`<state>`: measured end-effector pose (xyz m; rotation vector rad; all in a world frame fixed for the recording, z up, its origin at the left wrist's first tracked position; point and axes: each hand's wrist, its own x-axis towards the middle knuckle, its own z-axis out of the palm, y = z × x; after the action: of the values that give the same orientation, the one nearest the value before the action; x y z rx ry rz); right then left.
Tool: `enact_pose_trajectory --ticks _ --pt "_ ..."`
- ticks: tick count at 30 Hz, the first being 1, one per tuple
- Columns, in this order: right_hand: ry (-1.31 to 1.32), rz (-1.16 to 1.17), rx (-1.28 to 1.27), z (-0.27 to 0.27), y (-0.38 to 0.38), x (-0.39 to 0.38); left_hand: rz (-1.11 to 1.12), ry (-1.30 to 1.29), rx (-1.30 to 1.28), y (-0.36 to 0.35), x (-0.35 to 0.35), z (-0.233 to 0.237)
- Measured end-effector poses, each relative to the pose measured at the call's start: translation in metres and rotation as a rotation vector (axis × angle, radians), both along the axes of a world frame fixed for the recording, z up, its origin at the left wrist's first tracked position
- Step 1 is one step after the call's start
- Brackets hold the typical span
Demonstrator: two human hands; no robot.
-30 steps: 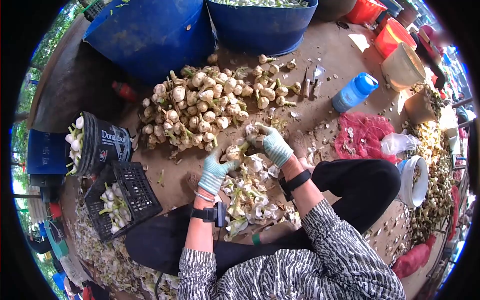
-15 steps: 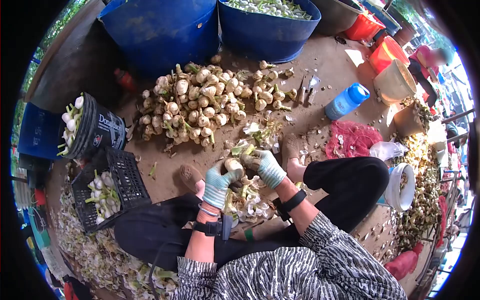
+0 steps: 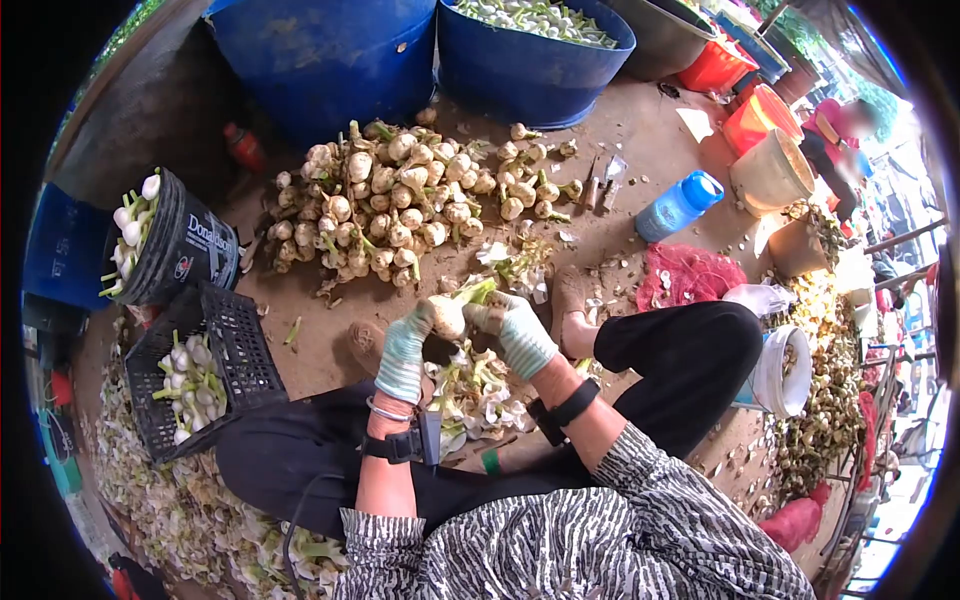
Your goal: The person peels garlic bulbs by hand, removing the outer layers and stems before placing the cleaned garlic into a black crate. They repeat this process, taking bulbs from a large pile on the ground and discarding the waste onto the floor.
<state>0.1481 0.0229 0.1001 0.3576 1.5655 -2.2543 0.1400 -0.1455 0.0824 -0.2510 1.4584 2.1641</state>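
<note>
A bare strip of floor runs between the bulb heap and the left leg, out to the black crate; the left foot stands in it, just beside the left hand. Straight ahead, the heap bars the way to the large blue tub. Farther right, a gap opens toward the blue bottle, with two tools lying in it and the right foot at its near end. The bent right leg walls off the white bucket from the right hand.

The held bulb and cloth gloves look matt.
</note>
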Motion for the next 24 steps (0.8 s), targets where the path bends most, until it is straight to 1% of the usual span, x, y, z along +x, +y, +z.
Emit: enact_pose_trajectory --ticks 1,2,3,4,5,6,7,8,9,10,12,13,14,15,16,17,18,19,20,21,22,23,24 --pt "-0.077 -0.082 -0.162 -0.003 -0.002 0.0 0.098 0.325 -0.152 0.005 -0.001 -0.002" --pt "-0.151 -0.164 -0.323 -0.007 -0.003 -0.001 0.177 0.418 -0.137 0.011 0.001 0.01" --pt "-0.154 -0.185 -0.368 -0.025 -0.002 -0.004 0.179 0.568 -0.323 0.014 0.005 0.022" --pt "-0.168 -0.156 -0.355 -0.02 -0.002 -0.004 0.182 0.717 -0.51 0.016 0.008 0.034" --pt "-0.074 -0.098 -0.237 -0.013 0.0 -0.005 0.194 0.588 -0.49 0.016 0.012 0.034" --pt "0.018 -0.039 -0.121 -0.008 0.002 -0.004 0.245 0.394 -0.213 0.015 0.012 0.036" --pt "0.016 -0.04 -0.117 -0.004 0.0 -0.003 0.212 0.176 -0.003 0.009 0.01 0.032" --pt "0.08 -0.008 -0.034 0.0 -0.003 -0.002 0.178 -0.042 0.204 0.003 0.009 0.028" --pt "0.144 0.023 0.049 0.001 -0.005 -0.001 0.406 -0.131 0.342 0.017 0.011 0.022" --pt "0.143 0.024 0.051 -0.001 -0.004 -0.002 0.408 -0.132 0.345 0.017 0.011 0.022" --pt "0.121 0.023 0.073 -0.007 -0.001 -0.003 0.422 -0.132 0.033 0.015 0.01 0.019" --pt "0.031 -0.09 -0.037 -0.005 -0.006 -0.003 0.329 0.128 -0.105 0.01 0.001 0.015" --pt "0.04 -0.07 -0.086 -0.016 -0.005 -0.008 0.389 0.214 -0.226 0.012 0.006 0.015" --pt "0.03 -0.07 -0.139 -0.02 -0.003 -0.005 0.304 0.304 -0.323 0.01 0.005 0.011" --pt "0.017 -0.071 -0.189 -0.011 -0.004 0.0 0.216 0.39 -0.417 0.007 0.005 0.009" --pt "0.076 -0.007 -0.019 -0.021 0.001 0.0 0.164 0.38 -0.364 -0.003 0.003 0.01" --pt "0.137 0.052 0.151 -0.03 0.009 0.0 0.102 0.131 -0.099 -0.014 -0.001 0.009" --pt "-0.137 -0.04 -0.397 -0.012 0.015 0.003 0.114 0.084 0.098 -0.015 -0.001 0.013" --pt "-0.185 -0.058 -0.439 -0.005 0.01 0.004 0.127 0.038 0.296 -0.015 0.0 0.016" --pt "-0.128 -0.024 -0.303 0.0 0.01 0.003 0.131 0.039 0.298 -0.013 0.001 0.016" --pt "-0.069 0.007 -0.168 0.006 0.009 0.001 0.121 0.108 0.214 -0.009 0.001 0.017" --pt "-0.068 0.008 -0.167 0.011 0.005 0.001 0.111 0.175 0.131 -0.006 0.002 0.017" --pt "-0.023 -0.026 -0.094 0.015 -0.002 0.001 0.113 0.173 0.134 -0.003 0.002 0.017"
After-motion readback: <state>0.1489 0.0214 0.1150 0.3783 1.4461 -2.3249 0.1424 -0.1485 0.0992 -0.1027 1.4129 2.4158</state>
